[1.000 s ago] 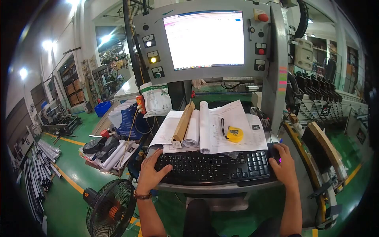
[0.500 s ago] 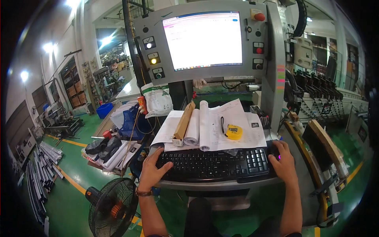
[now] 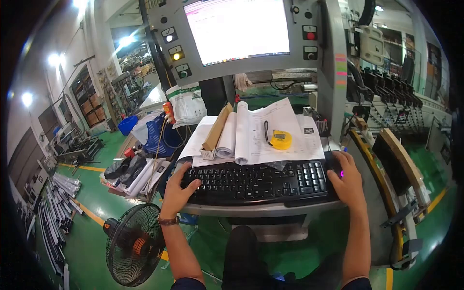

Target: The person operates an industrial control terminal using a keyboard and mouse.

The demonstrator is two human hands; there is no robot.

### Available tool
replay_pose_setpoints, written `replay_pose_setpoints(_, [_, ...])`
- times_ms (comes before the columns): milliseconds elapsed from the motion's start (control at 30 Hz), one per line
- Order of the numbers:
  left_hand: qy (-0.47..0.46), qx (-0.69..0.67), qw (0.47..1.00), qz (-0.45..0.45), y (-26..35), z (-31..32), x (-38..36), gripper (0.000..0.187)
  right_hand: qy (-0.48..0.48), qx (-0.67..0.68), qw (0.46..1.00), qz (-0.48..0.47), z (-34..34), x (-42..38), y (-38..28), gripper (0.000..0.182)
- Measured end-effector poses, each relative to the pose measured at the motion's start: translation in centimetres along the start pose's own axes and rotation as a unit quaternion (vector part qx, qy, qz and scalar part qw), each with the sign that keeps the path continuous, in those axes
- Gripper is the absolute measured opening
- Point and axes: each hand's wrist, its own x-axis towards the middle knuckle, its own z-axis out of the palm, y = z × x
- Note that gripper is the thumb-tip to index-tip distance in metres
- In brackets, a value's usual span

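Observation:
My left hand point(image 3: 179, 189) rests at the left end of a black keyboard point(image 3: 251, 182), its thumb stretched out over the keys and its fingers on the edge. At the other end, my right hand point(image 3: 347, 180) lies over a dark computer mouse point(image 3: 333, 165) with a small pink light, mostly hidden under the palm and fingers. Behind the keyboard are printed paper sheets point(image 3: 270, 118), rolled at one side, and a yellow tape measure point(image 3: 281, 139) on top of them. A long brown cardboard box point(image 3: 217, 129) leans beside the paper roll.
A lit screen point(image 3: 239, 31) sits in a grey control panel with push buttons above the desk. To the left stand a black fan point(image 3: 134, 245), a box of paper rolls and a white bag point(image 3: 187, 106). Wooden-edged boards point(image 3: 403, 169) are at the right.
The view has tilted downward, so the screen and desk things sit differently in it. Both hands stay at the keyboard and mouse.

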Motion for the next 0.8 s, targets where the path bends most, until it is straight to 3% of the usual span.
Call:
replay_pose_setpoints(200, [-0.014,-0.037,0.999,0.009,0.3,0.0,0.0,0.075,0.017,-0.048,0.998,-0.042,0.3,-0.1,0.9,0.063])
replay_pose_setpoints(300, [-0.039,-0.095,0.994,-0.046,0.6,-0.7,-0.3,0.074,0.002,-0.073,0.995,-0.067,0.0,0.0,1.0,0.067])
replay_pose_setpoints(333, [-0.043,-0.088,0.995,-0.015,0.5,-1.0,-0.2,0.076,-0.01,-0.074,0.995,-0.07,-0.1,0.0,0.9,0.068])
replay_pose_setpoints(433, [-0.044,-0.195,0.979,-0.025,-0.1,-1.9,0.1,0.078,-0.02,-0.094,0.991,-0.092,-0.5,-0.1,0.7,0.069])
replay_pose_setpoints(667, [-0.032,-0.107,0.994,-0.019,0.0,-1.1,-0.4,0.076,-0.01,-0.039,0.998,-0.044,-0.2,-0.1,1.0,0.067])
replay_pose_setpoints(800, [-0.019,-0.124,0.992,-0.012,-0.1,-0.8,-0.4,0.074,-0.015,0.009,1.0,-0.001,-0.3,0.1,0.7,0.064])
